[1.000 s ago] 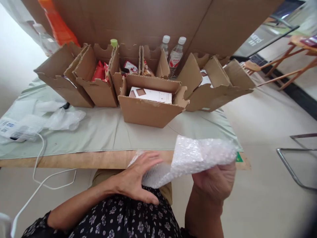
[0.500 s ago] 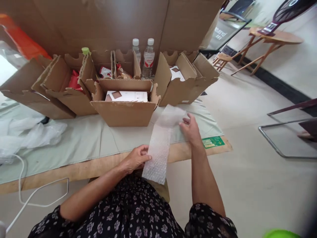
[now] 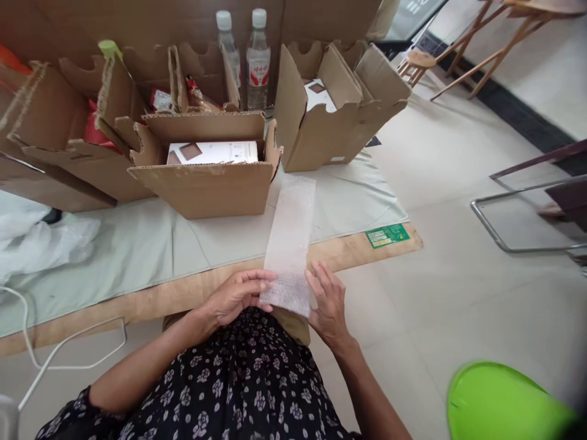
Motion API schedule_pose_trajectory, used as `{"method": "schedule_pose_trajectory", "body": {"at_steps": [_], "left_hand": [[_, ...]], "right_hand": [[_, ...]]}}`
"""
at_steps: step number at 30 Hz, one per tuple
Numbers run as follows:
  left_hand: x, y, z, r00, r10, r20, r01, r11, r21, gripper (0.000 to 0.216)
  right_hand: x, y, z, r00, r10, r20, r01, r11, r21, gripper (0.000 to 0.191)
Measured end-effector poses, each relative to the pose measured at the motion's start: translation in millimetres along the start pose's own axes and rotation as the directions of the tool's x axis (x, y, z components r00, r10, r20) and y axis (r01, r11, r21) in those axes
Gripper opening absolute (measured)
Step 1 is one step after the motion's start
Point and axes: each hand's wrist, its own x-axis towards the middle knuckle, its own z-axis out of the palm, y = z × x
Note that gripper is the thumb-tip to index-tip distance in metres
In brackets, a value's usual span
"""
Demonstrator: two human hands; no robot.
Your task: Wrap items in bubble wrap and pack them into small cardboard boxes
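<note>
A long strip of clear bubble wrap [image 3: 290, 235] stretches from the table's front edge back over the cloth, its near end hanging toward my lap. My left hand [image 3: 241, 294] pinches its left edge near that end, thumb on top. At the opposite edge, my right hand [image 3: 328, 299] has its fingers curled around the wrap near the lower corner, with the thumb partly hidden. Just beyond the strip stands an open cardboard box [image 3: 202, 190] holding white printed boxes [image 3: 217, 152].
More open cardboard boxes [image 3: 321, 137] line the back, with two clear bottles [image 3: 258, 64] between them. Crumpled plastic wrap [image 3: 59, 241] lies at left above a white cable [image 3: 68, 366]. A bright green object [image 3: 499, 400] stands at lower right. A wooden stool [image 3: 419, 59] is farther back.
My right hand has come from the strip's far end down to its near right edge. The far end now lies flatter, and the view has shifted.
</note>
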Motion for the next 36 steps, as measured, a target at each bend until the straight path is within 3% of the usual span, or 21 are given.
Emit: {"method": "schedule_pose_trajectory", "body": {"at_steps": [2,4,6,7,9,10,12,14,17,20,23,26,29,30,32,34,36], "left_hand": [[-3,7,3,0.998,0.000,0.070,0.005,0.998,-0.063,0.050],[-8,14,5,0.995,0.078,0.065,-0.076,0.997,-0.027,0.063],[-12,17,7,0.955,0.288,-0.066,-0.279,0.953,0.122,0.070],[-13,16,9,0.897,0.424,-0.126,-0.384,0.888,0.253,0.068],[-9,12,13,0.747,0.661,-0.079,-0.509,0.644,0.571,0.055],[-5,9,15,0.684,0.729,0.026,-0.532,0.473,0.702,0.047],[8,1,18,0.606,0.750,0.266,-0.523,0.124,0.843,0.038],[23,-5,17,0.585,0.702,0.407,-0.471,-0.115,0.875,0.037],[41,-12,10,0.620,0.631,0.467,-0.394,-0.264,0.880,0.035],[49,-14,3,0.643,0.598,0.478,-0.353,-0.322,0.878,0.032],[52,-13,1,0.645,0.598,0.476,-0.325,-0.350,0.879,0.029],[52,-11,4,0.608,0.633,0.479,-0.320,-0.356,0.878,0.021],[48,-7,8,0.561,0.686,0.464,-0.367,-0.296,0.882,0.019],[47,-5,8,0.570,0.689,0.447,-0.380,-0.261,0.888,0.019],[48,0,9,0.644,0.665,0.378,-0.353,-0.179,0.918,0.020],[54,6,10,0.722,0.628,0.292,-0.280,-0.120,0.952,0.023],[63,11,10,0.758,0.610,0.232,-0.221,-0.094,0.971,0.024]], "right_hand": [[14,-3,-1,0.998,0.028,-0.048,-0.021,0.988,0.155,0.036],[30,-4,-3,0.985,0.162,-0.063,-0.137,0.947,0.290,0.022],[43,-1,-1,0.939,0.339,-0.060,-0.301,0.893,0.335,0.017],[47,2,2,0.912,0.404,-0.068,-0.363,0.875,0.321,0.018],[53,8,13,0.890,0.444,-0.099,-0.412,0.879,0.242,0.027],[53,11,20,0.891,0.439,-0.118,-0.414,0.891,0.188,0.032],[53,16,33,0.898,0.414,-0.148,-0.407,0.910,0.077,0.037],[51,19,43,0.903,0.395,-0.168,-0.399,0.917,0.008,0.038],[48,21,43,0.906,0.364,-0.215,-0.379,0.925,-0.029,0.045],[45,20,25,0.924,0.289,-0.249,-0.308,0.950,-0.042,0.054],[41,17,1,0.987,0.116,-0.114,-0.117,0.993,0.003,0.053],[39,12,-9,0.998,-0.052,0.048,0.050,0.998,0.047,0.035],[40,9,-5,1.000,-0.023,0.020,0.020,0.992,0.126,0.020],[40,9,-3,1.000,0.013,0.004,-0.013,0.985,0.170,0.019],[41,8,-1,0.996,0.083,-0.021,-0.077,0.974,0.211,0.019],[40,7,-1,0.990,0.120,-0.079,-0.107,0.983,0.151,0.023],[39,4,-4,0.980,0.115,-0.159,-0.110,0.993,0.042,0.029]]}}
